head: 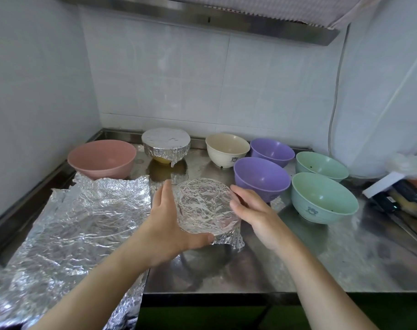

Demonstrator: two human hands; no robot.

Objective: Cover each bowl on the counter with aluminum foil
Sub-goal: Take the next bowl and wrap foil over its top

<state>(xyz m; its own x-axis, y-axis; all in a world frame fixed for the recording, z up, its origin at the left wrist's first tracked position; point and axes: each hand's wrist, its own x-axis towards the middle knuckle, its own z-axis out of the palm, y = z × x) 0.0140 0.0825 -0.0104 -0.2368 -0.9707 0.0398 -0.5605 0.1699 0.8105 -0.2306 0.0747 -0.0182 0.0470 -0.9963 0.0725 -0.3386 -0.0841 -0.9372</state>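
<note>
The foil-wrapped bowl sits at the centre of the steel counter, its top covered by crinkled foil whose edge is folded down the sides. The left hand cups the bowl at its 9 o'clock side, fingers extended along the wall and thumb curled under the foil rim at 6 o'clock. The right hand lies against the bowl at 3 o'clock with fingers loosely bent against the foil; whether it grasps or only touches cannot be determined.

A large loose foil sheet lies flat on the counter at 9 o'clock from this bowl and overhangs the front edge. The pink bowl stands uncovered at 10 o'clock. A second covered bowl stands at 12 o'clock, yellow showing below its foil skirt. The cream bowl stands at 1 o'clock. Two purple bowls stand at 2 o'clock, one behind the other. Two green bowls stand at 3 o'clock, beyond the purple ones. All six are uncovered.
</note>
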